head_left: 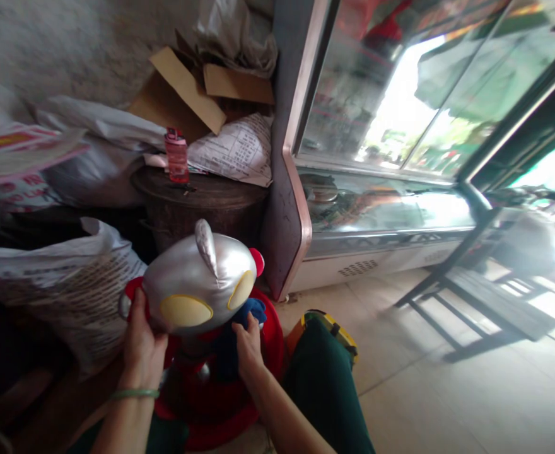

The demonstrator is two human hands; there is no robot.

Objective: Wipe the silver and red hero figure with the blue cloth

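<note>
A plush toy with a big silver head (197,284), yellow oval eyes, a silver crest and a red body (221,391) sits in front of me at the lower middle. My left hand (142,347), with a green bracelet at the wrist, grips the left side of the head. My right hand (248,345) is pressed on a blue cloth piece (251,310) at the toy's chest, fingers closed on it.
A round dark wooden stand (202,202) behind the toy carries a red bottle (176,154). White sacks (69,284) and cardboard (187,88) pile up at left. A glass display cabinet (381,126) fills the right. A yellow-edged object (338,331) lies by my green-clad knee.
</note>
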